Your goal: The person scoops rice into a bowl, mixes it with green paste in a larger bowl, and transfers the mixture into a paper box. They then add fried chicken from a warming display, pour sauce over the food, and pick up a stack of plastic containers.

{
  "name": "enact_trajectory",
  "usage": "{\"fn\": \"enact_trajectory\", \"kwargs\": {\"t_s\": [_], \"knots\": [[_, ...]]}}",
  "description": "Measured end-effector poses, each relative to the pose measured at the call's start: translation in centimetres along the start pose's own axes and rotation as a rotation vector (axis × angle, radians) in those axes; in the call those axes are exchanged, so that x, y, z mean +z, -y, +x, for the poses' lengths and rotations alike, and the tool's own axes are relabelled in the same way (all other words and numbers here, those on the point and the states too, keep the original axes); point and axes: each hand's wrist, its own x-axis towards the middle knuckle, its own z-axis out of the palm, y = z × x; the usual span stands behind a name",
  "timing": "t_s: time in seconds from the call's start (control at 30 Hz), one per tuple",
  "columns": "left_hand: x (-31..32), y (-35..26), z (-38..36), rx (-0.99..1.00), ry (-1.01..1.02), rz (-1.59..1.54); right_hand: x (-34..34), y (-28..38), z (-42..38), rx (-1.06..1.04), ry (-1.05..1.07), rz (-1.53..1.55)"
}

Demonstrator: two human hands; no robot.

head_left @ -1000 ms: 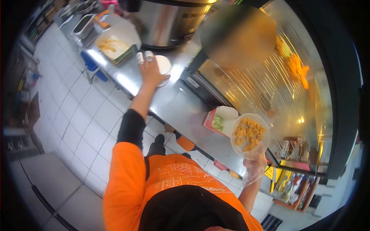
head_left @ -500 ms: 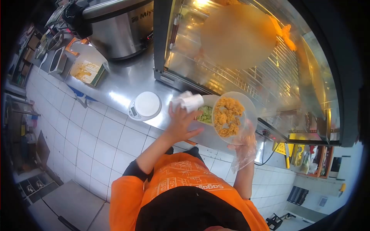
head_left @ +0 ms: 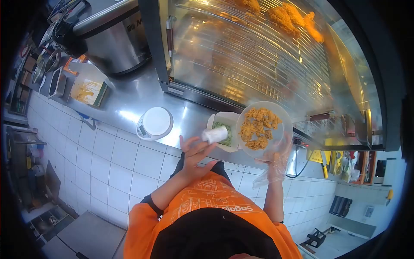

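My left hand (head_left: 196,159) has its fingers spread at the counter's front edge. Its fingertips are right by a small white cylinder-shaped item (head_left: 215,134), blurred, which overlaps an open white carton (head_left: 232,116). Inside the carton lies a shredded green filling (head_left: 224,137). My right hand (head_left: 278,157), in a clear plastic glove, grips the lower right rim of a translucent round bowl (head_left: 282,127). Browned, crispy fried pieces (head_left: 258,128) fill much of that bowl, tilted toward me and overlapping the carton's right side.
A white digital scale (head_left: 158,121) stands left of the carton. Behind are a glass warming cabinet (head_left: 202,100) with fried food (head_left: 286,18) on its racks and a large steel cooker (head_left: 114,47). Farther left sit a stained open box (head_left: 89,88) and a metal container (head_left: 57,82).
My left hand has drawn back toward my body, and the white item sits lower, over the carton. More of the carton shows. The bowl stays in my right hand.
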Motion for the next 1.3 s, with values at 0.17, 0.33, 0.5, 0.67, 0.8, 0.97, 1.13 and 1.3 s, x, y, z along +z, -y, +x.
{"fn": "enact_trajectory", "kwargs": {"t_s": [0.17, 0.33, 0.5, 0.67, 0.8, 0.97, 1.13, 1.3], "knots": [[-3.1, 0.0, 0.8, -0.193, -0.373, 0.092, 1.9, -0.5, 0.4, -0.546, -0.048, -0.520], [-6.0, 3.3, -1.1, -0.343, -0.369, 0.302, 2.5, -2.4, -0.8, -0.843, 0.082, -0.980], [-8.4, 10.1, -4.7, -0.663, -0.467, 0.452, 1.9, -6.7, 0.7, -0.997, -0.118, -0.805], [-8.3, 17.5, -9.2, -0.854, -0.590, 0.363, 7.4, -0.4, -3.9, -0.090, 0.406, 0.139], [-7.2, 19.3, -10.2, -0.915, -0.645, 0.053, 17.8, -0.2, -5.1, 0.538, 0.701, 0.284], [-8.0, 17.0, -8.1, -0.961, -0.633, 0.093, 26.8, -10.5, -2.3, 0.478, 0.477, 0.239], [-8.8, 16.7, -7.3, -0.971, -0.679, -0.113, 26.5, -11.3, -1.7, 0.514, 0.484, 0.194], [-8.8, 16.8, -7.0, -1.010, -0.672, -0.062, 23.6, -8.8, -1.9, 0.661, 0.464, 0.213]]}}
